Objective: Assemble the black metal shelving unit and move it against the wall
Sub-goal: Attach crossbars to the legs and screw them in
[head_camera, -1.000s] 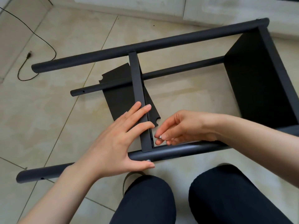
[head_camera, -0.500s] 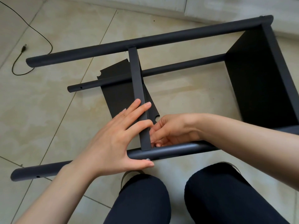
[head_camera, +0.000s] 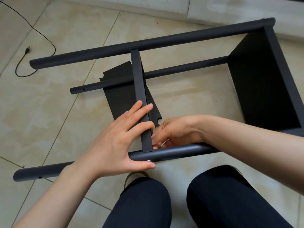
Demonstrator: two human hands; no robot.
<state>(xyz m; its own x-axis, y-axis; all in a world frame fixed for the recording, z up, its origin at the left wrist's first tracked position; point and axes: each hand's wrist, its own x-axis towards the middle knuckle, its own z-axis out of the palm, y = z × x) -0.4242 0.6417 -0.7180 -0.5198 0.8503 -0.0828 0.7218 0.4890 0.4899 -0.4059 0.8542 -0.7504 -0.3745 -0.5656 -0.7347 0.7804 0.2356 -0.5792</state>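
Shelving unit (head_camera: 164,40) is on its side on the tile floor (head_camera: 49,120), partly built. I see three round black posts running left-right: far post (head_camera: 115,48), lower rear post (head_camera: 181,68), near post (head_camera: 172,151) right in front of my knees (head_camera: 144,203). One shelf panel (head_camera: 263,83) is already fitted at the right end, standing on edge between the posts.

Second shelf (head_camera: 139,89) sits crosswise between far and near posts, edge up; its flat face with notched corners shows below and left of that edge.

Left hand (head_camera: 118,140): fingers straight and spread, pressing flat on the shelf edge, thumb hooked under the near post beside a silver bolt head (head_camera: 149,160). Not curled round anything, just bracing.

Right hand (head_camera: 174,132): reaches in behind the shelf edge at the joint with the near post, fingers curled at the corner. Fingertips are mostly hidden by the shelf edge, so I can't tell whether it's pinching a fastener or merely closed.

Black cable with plug (head_camera: 27,50) lies on the floor at far left, well apart from the frame. Pale wall base (head_camera: 164,5) along the top.

No readable brand, label or writing anywhere on the parts.
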